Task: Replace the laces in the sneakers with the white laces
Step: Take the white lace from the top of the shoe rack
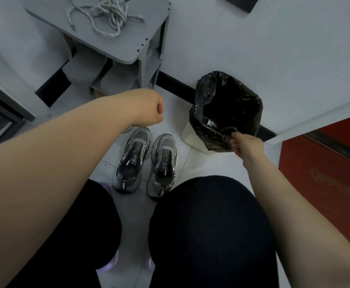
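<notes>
Two grey sneakers, the left sneaker (131, 161) and the right sneaker (163, 164), stand side by side on the floor in front of my knees, toes pointing away; no laces show in them. A tangle of white laces (105, 16) lies on top of the grey shoe rack (128, 44) at the back left. My left hand (149, 110) hovers above the floor just beyond the sneakers, its fingers curled into a fist with nothing visible in it. My right hand (243, 145) pinches the near rim of the black bin bag (226, 109).
The black bag lines a white bin (190, 137) against the wall, right of the sneakers. Grey slippers (82, 69) sit on the rack's lower shelf. A red door (325, 173) is at the right. My knees in dark trousers fill the foreground.
</notes>
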`<action>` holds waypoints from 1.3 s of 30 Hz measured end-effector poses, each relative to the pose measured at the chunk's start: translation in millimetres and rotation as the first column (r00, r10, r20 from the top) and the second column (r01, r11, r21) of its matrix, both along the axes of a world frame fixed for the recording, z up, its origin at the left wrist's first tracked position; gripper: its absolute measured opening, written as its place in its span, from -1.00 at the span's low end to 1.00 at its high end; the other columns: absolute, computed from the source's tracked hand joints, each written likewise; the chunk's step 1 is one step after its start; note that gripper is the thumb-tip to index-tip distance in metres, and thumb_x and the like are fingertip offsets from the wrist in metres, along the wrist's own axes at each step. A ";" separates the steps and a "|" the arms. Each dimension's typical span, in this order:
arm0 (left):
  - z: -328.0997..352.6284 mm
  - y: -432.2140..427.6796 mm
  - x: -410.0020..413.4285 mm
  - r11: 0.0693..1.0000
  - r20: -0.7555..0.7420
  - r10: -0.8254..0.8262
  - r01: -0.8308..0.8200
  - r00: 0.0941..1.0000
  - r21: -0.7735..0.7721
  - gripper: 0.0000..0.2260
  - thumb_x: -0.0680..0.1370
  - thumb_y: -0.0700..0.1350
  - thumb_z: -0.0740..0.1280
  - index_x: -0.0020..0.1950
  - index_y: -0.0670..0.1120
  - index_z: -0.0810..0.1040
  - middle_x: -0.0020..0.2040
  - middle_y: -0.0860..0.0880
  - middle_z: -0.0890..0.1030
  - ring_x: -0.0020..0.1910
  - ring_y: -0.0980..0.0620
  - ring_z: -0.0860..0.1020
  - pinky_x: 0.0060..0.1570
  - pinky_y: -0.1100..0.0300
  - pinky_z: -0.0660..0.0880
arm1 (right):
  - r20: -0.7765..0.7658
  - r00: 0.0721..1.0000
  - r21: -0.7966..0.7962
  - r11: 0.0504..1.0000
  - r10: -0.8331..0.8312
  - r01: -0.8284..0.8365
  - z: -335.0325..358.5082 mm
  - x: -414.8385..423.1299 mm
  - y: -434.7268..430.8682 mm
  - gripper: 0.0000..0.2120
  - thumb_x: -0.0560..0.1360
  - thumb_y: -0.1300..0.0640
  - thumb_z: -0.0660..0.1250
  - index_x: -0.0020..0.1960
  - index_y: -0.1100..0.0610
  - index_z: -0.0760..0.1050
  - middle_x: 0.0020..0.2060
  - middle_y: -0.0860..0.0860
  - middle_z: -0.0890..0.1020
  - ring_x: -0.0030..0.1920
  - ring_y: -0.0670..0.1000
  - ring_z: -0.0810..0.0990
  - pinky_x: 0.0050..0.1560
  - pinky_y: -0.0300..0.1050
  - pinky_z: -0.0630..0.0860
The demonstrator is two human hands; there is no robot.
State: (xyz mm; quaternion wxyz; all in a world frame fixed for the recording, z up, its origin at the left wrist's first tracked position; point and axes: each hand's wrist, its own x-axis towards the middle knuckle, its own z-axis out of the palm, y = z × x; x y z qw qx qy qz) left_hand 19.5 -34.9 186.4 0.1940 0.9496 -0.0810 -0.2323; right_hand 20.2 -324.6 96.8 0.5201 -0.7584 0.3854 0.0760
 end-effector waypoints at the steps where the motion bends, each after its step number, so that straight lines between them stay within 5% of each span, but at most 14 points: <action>1: 0.4 0.0 -0.5 1.000 -0.015 -0.002 0.002 1.000 0.013 -0.76 0.54 -0.05 0.26 0.18 -0.07 0.51 0.18 -0.04 0.54 0.15 -0.04 0.49 0.12 0.14 0.38 | 0.082 0.997 0.073 0.997 -0.016 0.010 10.5 5.1 4.8 -0.86 0.50 0.18 0.34 -0.24 0.15 0.51 -0.35 0.05 0.58 -0.45 -0.12 0.51 -0.42 -0.34 0.47; 4: 2.0 1.5 -1.8 0.999 -0.061 -0.002 0.005 0.998 0.049 -0.74 0.55 -0.03 0.25 0.21 -0.06 0.49 0.21 -0.03 0.53 0.17 -0.04 0.47 0.09 0.16 0.36 | 0.192 0.979 0.099 0.991 0.069 -0.089 41.5 24.4 24.4 -0.91 0.54 0.17 0.29 -0.05 0.20 0.51 -0.19 0.06 0.62 -0.24 -0.08 0.60 -0.18 -0.30 0.56; 7: 3.4 5.3 -2.0 0.998 -0.077 0.006 -0.001 0.997 0.062 -0.73 0.56 -0.03 0.23 0.22 -0.07 0.48 0.23 -0.05 0.51 0.20 -0.05 0.46 0.11 0.15 0.37 | 0.220 0.900 -0.033 0.925 0.377 -0.379 66.5 49.1 67.7 -0.92 0.55 0.17 0.25 -0.10 0.11 0.50 -0.21 0.02 0.61 -0.29 -0.12 0.58 -0.21 -0.28 0.52; 10: 6.3 14.3 -0.7 0.994 -0.050 0.057 -0.051 0.997 0.099 -0.72 0.56 -0.06 0.20 0.24 -0.11 0.46 0.25 -0.09 0.49 0.18 -0.10 0.47 0.12 0.10 0.40 | 0.279 0.670 -0.243 0.725 0.688 -0.644 89.4 69.6 137.7 -0.94 0.52 0.17 0.28 -0.11 0.13 0.51 -0.28 -0.02 0.58 -0.37 -0.18 0.52 -0.26 -0.36 0.45; 14: 10.8 36.9 3.5 0.974 -0.025 0.207 -0.204 0.978 0.098 -0.68 0.57 -0.07 0.19 0.30 -0.13 0.41 0.27 -0.12 0.46 0.19 -0.12 0.46 0.07 0.12 0.39 | 0.319 0.412 -0.502 0.521 0.853 -0.690 102.5 93.9 222.5 -0.94 0.49 0.13 0.33 -0.06 0.09 0.55 -0.25 -0.10 0.54 -0.25 -0.16 0.48 -0.19 -0.43 0.40; 17: 9.7 54.2 4.8 0.948 -0.032 0.305 -0.300 0.952 0.108 -0.69 0.56 -0.08 0.23 0.27 -0.14 0.42 0.21 -0.12 0.50 0.14 -0.12 0.49 0.03 0.10 0.42 | 0.304 0.392 -0.553 0.496 0.868 -0.669 88.5 112.7 264.1 -0.84 0.50 0.13 0.30 0.07 0.09 0.55 -0.22 -0.07 0.51 -0.17 -0.09 0.47 -0.03 -0.19 0.48; 20: 7.8 67.5 4.5 0.927 0.023 0.362 -0.362 0.932 0.101 -0.73 0.57 -0.13 0.18 0.25 -0.14 0.44 0.20 -0.12 0.51 0.12 -0.12 0.49 0.04 0.08 0.44 | 0.147 0.348 -0.583 0.366 0.926 -0.725 66.8 123.2 289.0 -0.66 0.54 0.09 0.24 0.30 0.10 0.40 -0.02 0.02 0.51 0.00 0.01 0.49 0.11 -0.04 0.47; 22: 5.8 71.6 7.1 0.922 0.060 0.385 -0.386 0.921 0.007 -0.73 0.56 -0.22 0.13 0.22 -0.17 0.47 0.19 -0.13 0.53 0.14 -0.13 0.50 0.09 0.07 0.45 | 0.063 0.333 -0.614 0.300 0.941 -0.731 55.8 128.6 298.3 -0.70 0.55 0.08 0.24 0.25 0.13 0.44 0.12 0.09 0.52 0.12 0.08 0.50 0.14 -0.01 0.45; 24: 4.2 71.9 11.3 0.890 0.042 0.435 -0.423 0.899 -0.170 -0.74 0.56 -0.26 0.12 0.16 -0.22 0.52 0.13 -0.17 0.58 0.13 -0.15 0.52 0.13 0.04 0.46 | 0.144 0.354 -0.618 0.363 0.924 -0.698 55.8 131.4 300.5 -0.81 0.54 0.10 0.26 0.08 0.17 0.53 0.01 0.08 0.52 -0.02 0.03 0.49 0.01 -0.10 0.44; 26: 3.6 71.1 18.7 0.742 -0.009 0.580 -0.533 0.814 -0.408 -0.75 0.59 -0.19 0.11 0.07 -0.25 0.55 0.05 -0.21 0.61 0.07 -0.18 0.55 0.12 0.00 0.48 | 0.333 0.379 -0.521 0.504 0.863 -0.689 66.3 129.4 296.7 -0.88 0.53 0.14 0.30 -0.05 0.18 0.57 -0.14 0.03 0.54 -0.14 -0.05 0.47 -0.11 -0.24 0.41; 28: 6.3 70.4 25.5 0.467 -0.157 0.728 -0.650 0.668 -0.600 -0.68 0.63 -0.04 0.07 0.00 -0.21 0.53 -0.06 -0.16 0.63 -0.06 -0.13 0.57 0.04 0.05 0.52 | 0.531 0.416 -0.320 0.630 0.738 -0.708 85.6 122.6 287.6 -0.93 0.51 0.17 0.32 -0.14 0.08 0.55 -0.23 -0.07 0.56 -0.17 -0.10 0.51 -0.10 -0.32 0.42; 31: 14.7 69.3 30.1 0.082 -0.459 0.736 -0.738 0.499 -0.670 -0.57 0.62 0.12 0.01 0.04 -0.19 0.48 -0.15 -0.06 0.60 -0.20 0.00 0.55 -0.15 0.18 0.50 | 0.690 0.454 -0.023 0.644 0.564 -0.765 119.7 103.1 271.3 -0.90 0.50 0.17 0.33 -0.17 0.02 0.53 -0.23 -0.11 0.58 -0.15 -0.11 0.53 -0.02 -0.23 0.50; 36: 19.6 65.0 27.5 -0.071 -0.592 0.652 -0.740 0.473 -0.669 -0.49 0.61 0.18 -0.07 0.12 -0.19 0.46 -0.16 -0.05 0.63 -0.07 0.00 0.60 -0.10 0.18 0.53 | 0.657 0.587 0.152 0.680 0.472 -0.717 121.6 51.6 240.4 -0.91 0.50 0.17 0.30 -0.17 0.04 0.51 -0.25 -0.20 0.60 -0.21 -0.32 0.52 -0.16 -0.50 0.38; 39: 20.1 64.0 22.8 -0.145 -0.685 0.588 -0.777 0.430 -0.612 -0.56 0.64 0.09 -0.03 0.27 -0.20 0.38 -0.20 -0.09 0.63 -0.14 -0.03 0.63 -0.17 0.15 0.54 | 0.593 0.713 0.357 0.672 0.374 -0.649 98.3 26.3 222.0 -0.91 0.43 0.13 0.24 -0.21 0.09 0.50 -0.21 -0.08 0.68 -0.07 -0.13 0.59 -0.03 -0.37 0.45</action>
